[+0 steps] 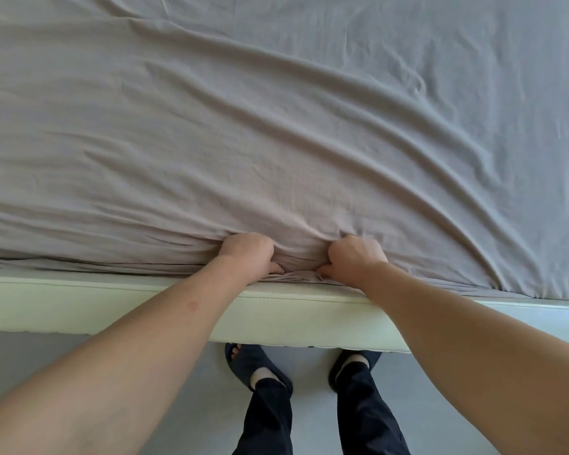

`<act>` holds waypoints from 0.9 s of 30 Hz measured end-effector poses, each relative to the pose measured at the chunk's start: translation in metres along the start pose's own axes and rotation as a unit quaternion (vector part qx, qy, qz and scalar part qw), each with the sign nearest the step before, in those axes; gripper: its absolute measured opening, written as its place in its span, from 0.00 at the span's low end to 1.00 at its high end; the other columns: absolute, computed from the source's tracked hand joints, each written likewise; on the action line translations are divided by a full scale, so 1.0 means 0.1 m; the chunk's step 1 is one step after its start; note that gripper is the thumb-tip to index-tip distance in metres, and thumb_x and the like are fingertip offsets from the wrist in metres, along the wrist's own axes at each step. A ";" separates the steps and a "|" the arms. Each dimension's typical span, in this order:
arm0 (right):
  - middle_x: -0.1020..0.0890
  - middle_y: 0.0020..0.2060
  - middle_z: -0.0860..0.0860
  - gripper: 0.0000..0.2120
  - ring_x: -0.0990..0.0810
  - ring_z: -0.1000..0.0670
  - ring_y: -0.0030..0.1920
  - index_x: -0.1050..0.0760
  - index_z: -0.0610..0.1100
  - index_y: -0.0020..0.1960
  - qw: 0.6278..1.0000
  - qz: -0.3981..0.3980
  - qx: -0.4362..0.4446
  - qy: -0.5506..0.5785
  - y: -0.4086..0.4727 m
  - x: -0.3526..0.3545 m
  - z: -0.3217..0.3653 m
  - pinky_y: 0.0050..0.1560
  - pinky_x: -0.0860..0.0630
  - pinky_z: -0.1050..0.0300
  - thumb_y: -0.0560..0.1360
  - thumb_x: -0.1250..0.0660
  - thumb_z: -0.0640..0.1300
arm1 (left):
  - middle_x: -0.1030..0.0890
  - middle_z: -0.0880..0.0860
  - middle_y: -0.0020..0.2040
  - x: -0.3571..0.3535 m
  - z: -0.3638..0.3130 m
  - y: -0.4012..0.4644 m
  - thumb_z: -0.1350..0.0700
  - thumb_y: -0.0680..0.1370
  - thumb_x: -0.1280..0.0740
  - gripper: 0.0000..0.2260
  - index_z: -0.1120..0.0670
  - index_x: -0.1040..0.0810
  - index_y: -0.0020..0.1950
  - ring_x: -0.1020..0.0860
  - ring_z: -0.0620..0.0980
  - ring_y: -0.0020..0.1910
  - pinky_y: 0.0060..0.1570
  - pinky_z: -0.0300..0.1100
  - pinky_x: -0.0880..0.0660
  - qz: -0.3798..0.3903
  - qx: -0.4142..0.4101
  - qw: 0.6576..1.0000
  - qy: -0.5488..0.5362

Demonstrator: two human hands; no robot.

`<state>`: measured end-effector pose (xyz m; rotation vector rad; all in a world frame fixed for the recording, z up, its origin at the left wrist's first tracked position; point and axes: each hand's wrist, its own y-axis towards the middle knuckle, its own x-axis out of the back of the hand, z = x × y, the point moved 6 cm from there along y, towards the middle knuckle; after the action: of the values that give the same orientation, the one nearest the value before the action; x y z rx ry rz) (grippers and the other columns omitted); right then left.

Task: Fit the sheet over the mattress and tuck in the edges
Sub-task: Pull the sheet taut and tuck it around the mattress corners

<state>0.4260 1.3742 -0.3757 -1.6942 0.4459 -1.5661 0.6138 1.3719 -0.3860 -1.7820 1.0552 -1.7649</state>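
Left hand (pixel 248 254) and right hand (pixel 353 257) both fisted on bunched grey sheet (pixel 276 126) at mattress near edge, thumbs almost meeting. Sheet spreads wrinkled across bed, far and right. White bed frame (pixel 112 307) just below. Dark slippers (pixel 257 366) on floor.

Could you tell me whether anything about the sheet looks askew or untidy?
Yes. The grey sheet is creased, with long folds fanning from where the left hand and right hand bunch its edge. That edge is not yet tucked along the pale bed base.
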 end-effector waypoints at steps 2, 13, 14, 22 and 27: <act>0.17 0.44 0.50 0.15 0.19 0.44 0.43 0.20 0.51 0.43 0.999 -0.001 -0.013 0.031 0.07 0.00 -0.01 0.42 0.28 0.54 0.76 0.35 0.61 | 0.16 0.52 0.51 -0.02 0.01 0.10 0.33 0.74 0.30 0.19 0.49 0.20 0.47 0.18 0.55 0.52 0.43 0.43 0.29 0.001 0.012 1.000 0.003; 0.16 0.40 0.55 0.13 0.18 0.50 0.44 0.15 0.53 0.46 0.980 0.028 -0.011 0.197 -0.10 -0.07 0.02 0.44 0.22 0.56 0.71 0.27 0.61 | 0.22 0.48 0.41 0.02 0.05 0.05 0.31 0.69 0.27 0.22 0.47 0.28 0.36 0.25 0.52 0.42 0.42 0.43 0.29 0.007 0.048 0.998 -0.038; 0.15 0.46 0.56 0.11 0.18 0.52 0.48 0.14 0.54 0.51 0.967 0.046 0.010 0.250 -0.19 -0.04 0.08 0.51 0.21 0.55 0.72 0.26 0.57 | 0.22 0.47 0.41 0.03 0.05 0.00 0.32 0.70 0.27 0.21 0.47 0.29 0.35 0.26 0.52 0.42 0.42 0.43 0.29 0.006 0.049 0.997 -0.054; 0.22 0.43 0.51 0.07 0.23 0.48 0.46 0.21 0.49 0.46 0.972 0.014 0.047 0.230 -0.35 0.27 0.29 0.42 0.31 0.57 0.79 0.37 0.43 | 0.15 0.45 0.43 0.24 -0.08 -0.38 0.48 0.75 0.26 0.05 0.46 0.13 0.49 0.18 0.48 0.44 0.46 0.41 0.23 0.054 -0.031 0.961 -0.270; 0.19 0.50 0.46 0.12 0.22 0.46 0.50 0.21 0.43 0.59 0.968 0.067 0.040 0.239 -0.56 0.24 0.12 0.49 0.26 0.54 0.83 0.42 0.41 | 0.30 0.47 0.28 0.21 -0.39 -0.51 0.45 0.81 0.34 0.19 0.50 0.28 0.32 0.32 0.48 0.29 0.31 0.42 0.38 0.042 -0.019 0.948 -0.316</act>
<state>0.4279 1.3970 -0.3177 -1.1877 0.7124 -1.8611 0.5857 1.3962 -0.3302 -2.0788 0.8678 -0.9996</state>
